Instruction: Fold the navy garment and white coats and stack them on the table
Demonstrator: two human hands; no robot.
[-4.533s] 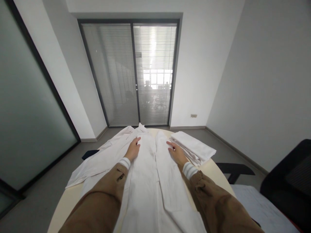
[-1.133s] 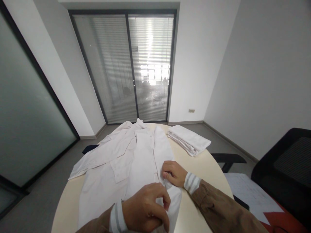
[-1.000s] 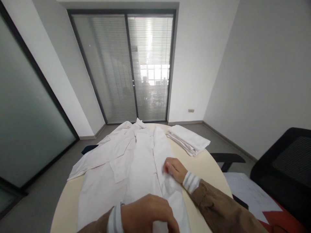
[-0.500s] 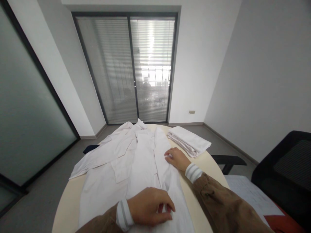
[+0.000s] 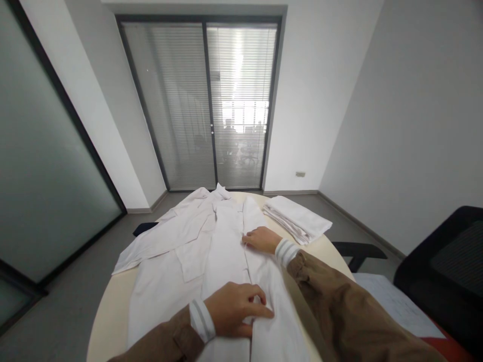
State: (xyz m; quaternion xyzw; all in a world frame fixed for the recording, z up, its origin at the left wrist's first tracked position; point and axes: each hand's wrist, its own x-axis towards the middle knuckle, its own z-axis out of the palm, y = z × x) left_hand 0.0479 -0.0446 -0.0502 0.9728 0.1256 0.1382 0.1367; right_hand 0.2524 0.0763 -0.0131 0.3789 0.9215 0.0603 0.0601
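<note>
A white coat lies spread on a round pale table, a sleeve stretched across its left side and its collar at the far end. On the long edge down its right part, the fingertips of my right hand are drawn together at the cloth. Nearer to me, my left hand rests on the coat, palm down, its bent fingers and thumb apart, touching the cloth by the same edge. A folded white cloth sits at the table's far right, beyond my right hand.
A black office chair stands to the right, with papers and something red by it. Something dark blue shows past the table's left edge. A glass door with blinds is ahead.
My right hand has moved left, from the coat's right side to the long edge. My left hand has shifted slightly up and opened its fingers more. The view has shifted slightly.
</note>
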